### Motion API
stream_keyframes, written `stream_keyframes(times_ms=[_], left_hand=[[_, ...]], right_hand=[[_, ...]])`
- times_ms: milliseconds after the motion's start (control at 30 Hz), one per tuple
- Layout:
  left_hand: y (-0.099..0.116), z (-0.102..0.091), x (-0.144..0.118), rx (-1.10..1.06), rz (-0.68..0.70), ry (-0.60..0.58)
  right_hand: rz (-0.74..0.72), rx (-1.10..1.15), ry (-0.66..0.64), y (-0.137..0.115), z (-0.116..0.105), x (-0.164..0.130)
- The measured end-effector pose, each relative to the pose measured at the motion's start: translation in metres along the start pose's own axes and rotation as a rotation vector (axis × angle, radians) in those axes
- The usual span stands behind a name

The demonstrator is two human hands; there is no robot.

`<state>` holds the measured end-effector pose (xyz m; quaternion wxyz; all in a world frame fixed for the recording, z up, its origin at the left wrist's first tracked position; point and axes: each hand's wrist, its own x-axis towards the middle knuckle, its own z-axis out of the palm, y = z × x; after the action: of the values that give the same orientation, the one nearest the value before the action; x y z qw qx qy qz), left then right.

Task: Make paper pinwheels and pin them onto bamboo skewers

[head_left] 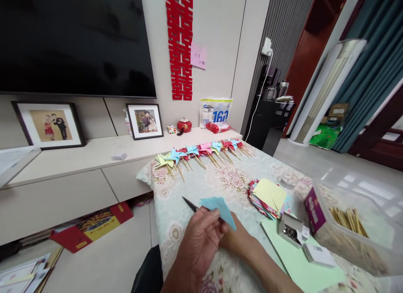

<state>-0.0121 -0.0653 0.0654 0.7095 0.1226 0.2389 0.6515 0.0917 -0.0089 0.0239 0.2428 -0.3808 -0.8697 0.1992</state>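
Observation:
A folded piece of light blue paper point(222, 207) is pinched between the thumb and fingers of my left hand point(201, 234), above the near part of the table. Behind it lies my right hand point(234, 234), mostly covered by the left hand and the paper. A dark pointed blade of scissors point(189, 203) sticks out to the left beneath the paper, in line with my right hand; the handles are hidden. To the right sits a stack of coloured paper squares point(269, 194), yellow on top. Finished paper pinwheels point(192, 150) on sticks lie in a row along the far edge.
A clear plastic box point(349, 242) of wooden sticks stands at the right. Near it are a small open box of metal pins point(291, 232), a white box point(319, 255) and green paper sheets point(289, 255). Behind the flowered tablecloth point(176, 192) runs a low cabinet point(94, 158).

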Motion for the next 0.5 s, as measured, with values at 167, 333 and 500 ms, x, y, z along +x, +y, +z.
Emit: stream_keyframes(times_ms=[167,333,500], left_hand=[[-0.004,0.009,0.049,0.029,0.115,0.024],[-0.024,0.006,0.083,0.060,0.181,0.123],[-0.043,-0.005,0.085,0.206,0.121,0.119]], right_hand=[[0.425,0.324,0.154,0.044,-0.026,-0.030],[0.615,1.048,0.453,0.060,-0.029,-0.046],[0.542,1.050,0.595,0.059,-0.033,-0.046]])
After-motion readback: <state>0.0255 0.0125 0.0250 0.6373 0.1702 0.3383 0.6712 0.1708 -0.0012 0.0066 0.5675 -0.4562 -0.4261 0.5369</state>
